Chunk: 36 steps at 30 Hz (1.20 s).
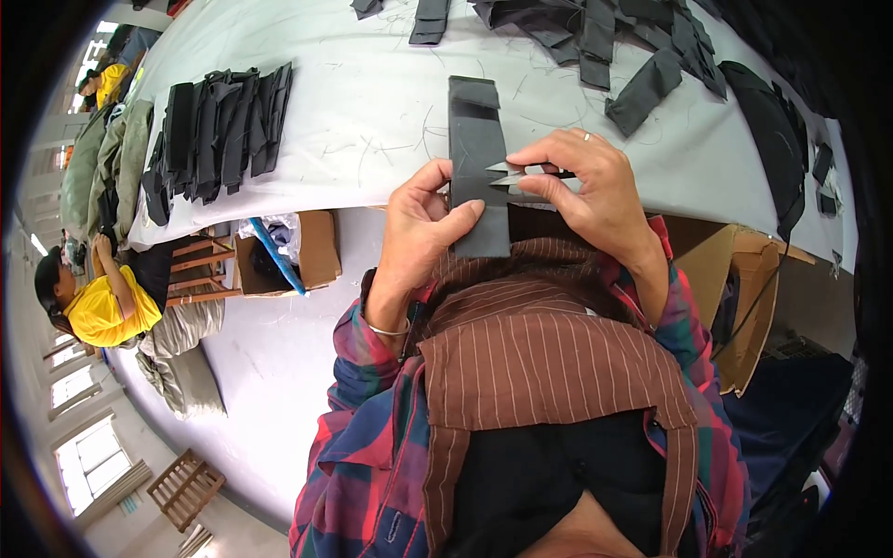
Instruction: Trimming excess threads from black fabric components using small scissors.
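A flat strip of dark grey fabric (476, 144) lies upright in front of me, its near end reaching past the table's front edge. My left hand (416, 228) grips the strip from its left side, thumb on top and fingers curled beneath. In my right hand (603, 191) is a small pair of metal thread snips (510, 179), pinched between thumb and fingers. The two pointed blades are slightly apart and lie over the strip's right half, a little above my left thumb. Whether a thread is between the blades is too small to tell.
On the white-covered table (363, 102), a row of dark strips (223, 130) sits at left, a loose heap (595, 33) at far right. Thread ends are scattered between. A black fabric piece (767, 139) lies at right. Cardboard boxes (321, 246) stand below. A person in yellow (116, 307) works at left.
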Available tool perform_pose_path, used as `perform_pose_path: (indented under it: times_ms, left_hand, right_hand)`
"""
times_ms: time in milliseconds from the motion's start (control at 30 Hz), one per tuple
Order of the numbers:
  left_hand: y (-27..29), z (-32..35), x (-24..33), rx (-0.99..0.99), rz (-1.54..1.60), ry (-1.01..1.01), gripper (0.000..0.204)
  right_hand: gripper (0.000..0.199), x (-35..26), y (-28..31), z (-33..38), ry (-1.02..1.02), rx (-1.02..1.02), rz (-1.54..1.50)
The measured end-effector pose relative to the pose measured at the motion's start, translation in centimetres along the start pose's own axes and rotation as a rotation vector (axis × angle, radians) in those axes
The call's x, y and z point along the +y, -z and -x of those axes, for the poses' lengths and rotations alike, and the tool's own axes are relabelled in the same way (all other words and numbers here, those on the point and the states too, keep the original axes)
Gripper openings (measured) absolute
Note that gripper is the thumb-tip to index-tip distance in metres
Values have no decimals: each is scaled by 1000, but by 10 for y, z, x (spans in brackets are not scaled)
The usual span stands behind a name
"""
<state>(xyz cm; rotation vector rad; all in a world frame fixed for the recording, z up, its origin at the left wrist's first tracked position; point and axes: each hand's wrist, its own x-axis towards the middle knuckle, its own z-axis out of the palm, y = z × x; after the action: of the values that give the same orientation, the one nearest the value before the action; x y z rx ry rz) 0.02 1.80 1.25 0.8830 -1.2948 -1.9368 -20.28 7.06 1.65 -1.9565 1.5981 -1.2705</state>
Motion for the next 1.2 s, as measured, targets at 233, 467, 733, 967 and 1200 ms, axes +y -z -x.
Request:
perform_pose_path:
  times_ms: [233,467,733,967,1200]
  left_hand:
    - [5,3,7,-59,73,159,28]
    - [4,3,7,-100,103,222,27]
    - [2,5,12,-61,13,212,14]
    - [7,1,-5,-58,-62,115,17]
    - [-3,-2,-3,-17,-80,125,28]
  right_hand:
    - [16,-1,3,-1,72,-42,34]
    - [16,0,2,0,116,-86,-5]
    - [19,2,8,3,96,-75,-27]
    - [14,2,3,2,120,-142,-65]
    - [12,0,-1,5,122,-175,-59]
